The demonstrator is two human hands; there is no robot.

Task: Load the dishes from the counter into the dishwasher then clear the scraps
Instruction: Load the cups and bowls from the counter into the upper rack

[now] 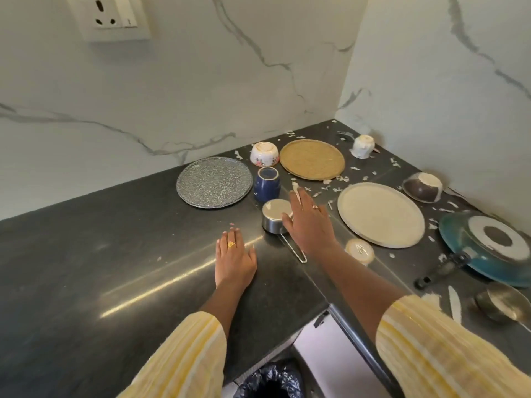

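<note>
Reaching out over the tabletop (pixel 86 254), the right hand (pixel 309 222) has its fingers (pixel 301 199) straight and spread, gripping nothing. The thumb sits right at the rim of a small steel pan (pixel 274 216); touching or not, I cannot tell. The pan's wire handle runs back under the wrist toward five o'clock.

Over at eight o'clock from that hand, the left hand (pixel 234 257) lies flat on the tabletop, fingers straight and relaxed, palm down, holding nothing.

Out from the pan now: a blue cup (pixel 267 183) stands upside down just beside it at twelve o'clock, and a floral bowl (pixel 264 154), also overturned, sits beyond that. A speckled grey plate (pixel 214 182) lies at ten o'clock. A woven yellow plate (pixel 312 159) lies at one o'clock, with a white cup (pixel 362 146) farther back in the corner.

At three o'clock of the right hand lies a cream plate (pixel 380 215), with a dark bowl (pixel 423 187) behind it. A teal frying pan (pixel 485 248) lies face down at the right edge, a steel bowl (pixel 504 303) nearer the camera. White scraps (pixel 455 304) are scattered among the dishes on the right. A dark bin bag (pixel 270 380) shows at six o'clock, below the tabletop edge.
</note>
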